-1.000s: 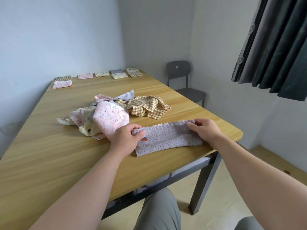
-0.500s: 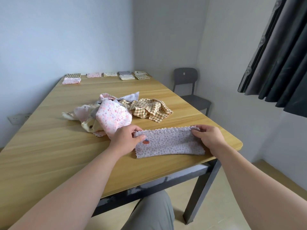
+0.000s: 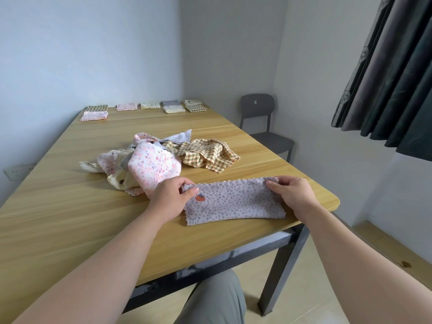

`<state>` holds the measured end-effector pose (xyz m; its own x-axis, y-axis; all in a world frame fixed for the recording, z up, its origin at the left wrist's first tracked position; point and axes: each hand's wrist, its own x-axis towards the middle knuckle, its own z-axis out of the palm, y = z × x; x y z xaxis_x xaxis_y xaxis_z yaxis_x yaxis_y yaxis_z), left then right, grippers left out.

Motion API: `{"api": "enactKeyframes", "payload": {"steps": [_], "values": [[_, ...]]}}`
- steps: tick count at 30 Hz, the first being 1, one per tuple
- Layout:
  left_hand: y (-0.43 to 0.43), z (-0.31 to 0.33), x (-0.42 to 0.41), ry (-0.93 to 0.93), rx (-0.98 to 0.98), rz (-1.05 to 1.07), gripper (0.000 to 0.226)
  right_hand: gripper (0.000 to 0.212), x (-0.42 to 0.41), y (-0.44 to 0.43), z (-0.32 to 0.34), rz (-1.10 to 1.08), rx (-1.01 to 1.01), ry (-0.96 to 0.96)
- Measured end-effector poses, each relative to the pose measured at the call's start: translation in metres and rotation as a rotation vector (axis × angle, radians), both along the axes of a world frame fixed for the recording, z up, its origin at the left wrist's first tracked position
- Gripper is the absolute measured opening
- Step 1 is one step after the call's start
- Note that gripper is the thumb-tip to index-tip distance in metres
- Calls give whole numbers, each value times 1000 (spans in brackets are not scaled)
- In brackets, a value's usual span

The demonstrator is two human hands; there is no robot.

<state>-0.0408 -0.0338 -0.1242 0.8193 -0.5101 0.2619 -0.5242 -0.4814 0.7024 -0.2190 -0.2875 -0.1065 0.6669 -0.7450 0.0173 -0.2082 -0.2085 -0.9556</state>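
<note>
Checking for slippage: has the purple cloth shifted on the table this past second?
No. The purple cloth still ends near the right corner of the table, its other end beside the pink cloth.

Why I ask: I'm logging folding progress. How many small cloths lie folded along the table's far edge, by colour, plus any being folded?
Brown-checked folded fabric cloths: 2
Pink floral folded cloths: 2
Cream or pale yellow folded cloths: 3
Grey folded cloth: 1
Lilac floral cloth being folded: 1
Total: 9
</note>
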Motion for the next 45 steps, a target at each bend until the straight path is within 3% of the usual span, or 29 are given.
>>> {"api": "enactKeyframes", "payload": {"steps": [5, 9, 14, 19, 25, 30, 33, 37, 42, 45], "values": [[1, 3, -3, -1, -6, 9, 20, 12, -1, 1, 4, 2, -7, 23], [0, 22, -12, -68, 99, 3, 22, 8, -6, 6, 26, 27, -15, 71], [-6, 70, -11, -27, 34, -77, 9, 5, -17, 2, 83, 108, -211, 93], [-3, 100, -21, 517, -292, -234, 15, 8, -38, 7, 111, 239, -39, 84], [9, 103, -19, 638, -264, -357, 8, 16, -54, 5, 106, 247, 182, 28], [5, 103, -7, 705, -131, -373, 14, 15, -48, 4, 104, 284, 288, 105], [-4, 99, 2, 538, -192, -311, 9, 18, -35, 3, 98, 231, 278, -61], [-7, 81, -3, 115, -134, -251, 14, 13, -26, 3, 74, 102, 102, -172], [-5, 35, -20, -141, 270, -385, 20, 20, -29, 7, 28, 39, -257, 184], [-3, 23, -23, -197, 335, -390, 14, 11, -31, 9, 15, 41, -349, 293]]}}
